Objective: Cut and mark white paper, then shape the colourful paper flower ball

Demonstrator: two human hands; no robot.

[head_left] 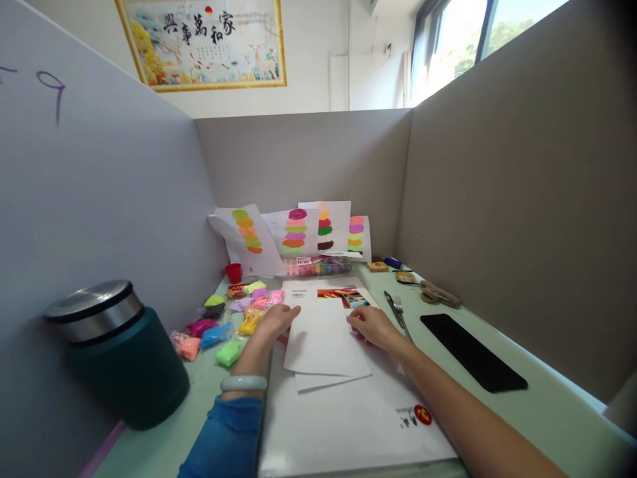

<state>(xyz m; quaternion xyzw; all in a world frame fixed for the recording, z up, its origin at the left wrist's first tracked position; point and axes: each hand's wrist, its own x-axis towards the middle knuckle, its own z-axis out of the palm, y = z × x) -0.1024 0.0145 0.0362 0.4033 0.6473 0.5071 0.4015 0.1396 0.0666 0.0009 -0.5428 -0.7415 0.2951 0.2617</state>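
Note:
A blank white sheet of paper [326, 342] lies in front of me, with the edge of a second sheet [318, 382] showing beneath its lower end. My left hand [279, 320] grips the top sheet by its left edge, the thumb on top. At the opposite edge, the fingers of my right hand [372, 325] are closed on the paper. Beyond the sheets is a page with a colourful printed picture [343, 293]. Everything rests on a large white pad [348, 431] that bears a red logo near its lower right.
Bright clay packets [216, 334] and a dark green flask [124, 365] stand on the left. To the right lie a fork [398, 304], a black phone-like slab [472, 352] and a tan bundle [440, 294]. Colour-swatch papers [297, 232] lean at the back between grey partitions.

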